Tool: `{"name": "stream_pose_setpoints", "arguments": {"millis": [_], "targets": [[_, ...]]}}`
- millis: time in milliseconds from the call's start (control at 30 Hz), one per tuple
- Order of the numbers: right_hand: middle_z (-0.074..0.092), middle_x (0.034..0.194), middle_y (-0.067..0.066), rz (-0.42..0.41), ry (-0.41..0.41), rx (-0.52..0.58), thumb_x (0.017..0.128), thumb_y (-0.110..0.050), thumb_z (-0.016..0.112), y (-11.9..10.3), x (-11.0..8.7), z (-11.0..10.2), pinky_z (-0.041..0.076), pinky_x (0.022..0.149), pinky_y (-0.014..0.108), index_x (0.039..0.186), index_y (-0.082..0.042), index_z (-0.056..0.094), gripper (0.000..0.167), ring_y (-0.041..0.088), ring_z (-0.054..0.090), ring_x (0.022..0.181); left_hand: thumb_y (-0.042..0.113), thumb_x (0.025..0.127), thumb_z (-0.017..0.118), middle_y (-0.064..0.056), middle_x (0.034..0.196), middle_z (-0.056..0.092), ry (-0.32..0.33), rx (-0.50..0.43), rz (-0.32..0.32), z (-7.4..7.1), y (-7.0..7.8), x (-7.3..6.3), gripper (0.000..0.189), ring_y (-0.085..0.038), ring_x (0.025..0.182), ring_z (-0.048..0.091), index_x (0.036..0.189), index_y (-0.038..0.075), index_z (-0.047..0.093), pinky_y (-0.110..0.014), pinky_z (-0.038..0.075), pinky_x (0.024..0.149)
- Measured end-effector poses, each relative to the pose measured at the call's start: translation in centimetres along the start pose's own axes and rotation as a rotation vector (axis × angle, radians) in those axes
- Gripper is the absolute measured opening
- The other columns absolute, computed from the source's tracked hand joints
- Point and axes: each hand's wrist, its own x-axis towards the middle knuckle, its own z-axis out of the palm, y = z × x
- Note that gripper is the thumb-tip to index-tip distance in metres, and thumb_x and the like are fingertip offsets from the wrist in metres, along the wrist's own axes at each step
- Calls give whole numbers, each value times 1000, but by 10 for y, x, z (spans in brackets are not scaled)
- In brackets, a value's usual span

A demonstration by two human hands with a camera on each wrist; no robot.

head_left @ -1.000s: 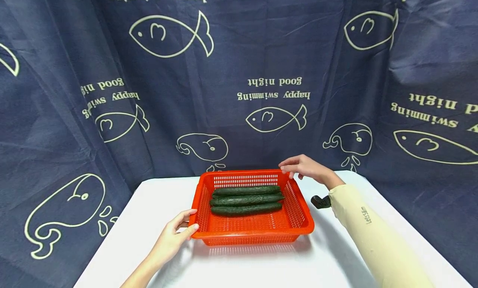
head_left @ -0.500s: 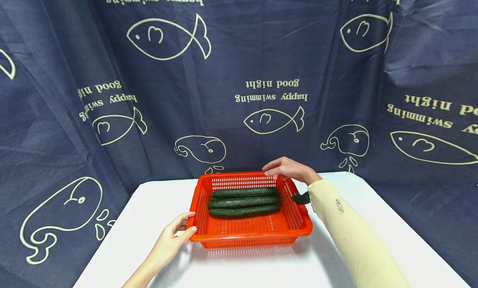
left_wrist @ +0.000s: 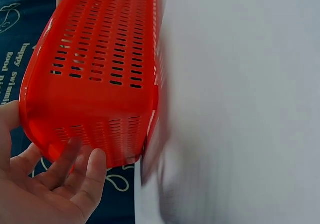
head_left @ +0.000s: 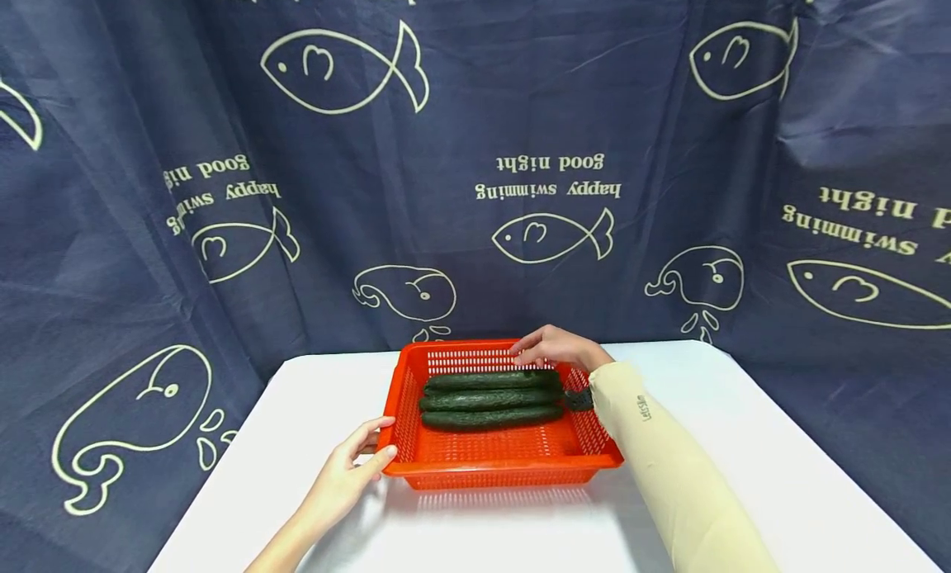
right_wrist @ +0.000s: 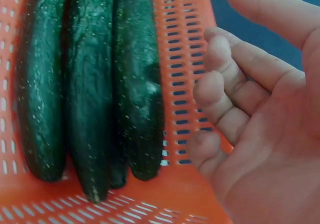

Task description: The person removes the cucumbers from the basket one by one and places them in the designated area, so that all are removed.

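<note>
A red plastic basket [head_left: 505, 466] with slotted walls stands on the white table. Three dark green cucumbers [head_left: 490, 400] lie side by side across it; in the right wrist view the tip of another [right_wrist: 118, 173] shows beneath them. At the left front corner my left hand [head_left: 338, 480] grips the basket's rim, thumb and forefinger at the edge, with the other fingers bent below the rim in the left wrist view. Over the basket's far right part hovers my right hand [head_left: 559, 348], fingers loosely bent and holding nothing, beside the rearmost cucumber [right_wrist: 137, 84].
The white table [head_left: 698, 424] extends on both sides of the basket and in front of it. A dark blue curtain [head_left: 461, 102] with fish and whale drawings hangs directly behind the table. A black device [head_left: 578, 400] sits on my right wrist.
My right hand has moved left and slightly down, from the basket's far right corner to over its inside. The left hand keeps its grip; basket and cucumbers stay in place.
</note>
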Motion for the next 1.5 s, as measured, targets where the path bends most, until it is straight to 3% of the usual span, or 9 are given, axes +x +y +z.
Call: {"name": "stream_pose_setpoints", "arguments": {"millis": [133,300,367,433,500,600,733,1200,1500], "targets": [[63,72,2,26,11,-5,88,-22,77,7,7,4,35,58,32,128,-4,69,45,15,42,57,18,97,68,-16,112,67,-11,-9,-1,1,1,1,45,-13,92,63,139,9,56,-28,55,70],[53,62,-8,43,36,-18,86,-23,78,11,12,7,28,57,29,129,-5,69,47,11,32,53,20,97,68,-16,111,67,-9,-12,-4,2,1,2,44,-15,92,63,139,12,57,-29,55,70],[54,63,-12,47,49,-45,86,-23,79,12,12,8,31,58,26,127,-5,70,46,6,34,55,21,97,68,-15,111,67,-7,-9,-2,2,0,2,44,-16,93,63,139,13,57,-29,55,69],[63,71,-11,52,55,-73,85,-23,79,13,11,10,38,62,24,126,-5,71,45,3,42,60,22,97,68,-15,111,68,-6,-2,-1,2,0,2,44,-17,93,63,138,14,57,-29,55,69],[74,90,-5,47,62,-101,85,-21,79,15,11,11,48,74,25,124,-4,71,43,3,56,75,22,97,69,-15,111,68,-5,-5,-1,2,0,2,44,-18,94,63,138,14,57,-29,55,69],[74,118,7,35,66,-146,85,-18,78,17,10,13,53,93,38,122,-2,72,40,16,66,106,22,97,69,-16,110,67,-1,-4,-5,3,0,1,44,-18,93,63,138,14,57,-28,55,69],[73,120,12,23,74,-215,83,-15,79,21,11,14,50,102,45,117,-2,75,37,29,61,123,21,97,68,-15,109,68,2,-3,-8,3,0,0,44,-16,92,63,138,14,57,-28,55,69],[73,120,9,36,75,-353,75,-11,86,20,17,21,54,97,41,110,-7,78,36,30,62,122,20,97,68,-15,110,68,11,-20,-13,2,1,-1,44,-17,94,63,139,13,57,-28,55,69],[76,111,6,33,117,-351,70,-8,88,20,18,24,56,87,35,101,-8,80,32,22,67,106,18,97,68,-17,110,68,19,-4,-21,4,0,-2,44,-15,90,63,139,12,57,-27,54,68]]}}
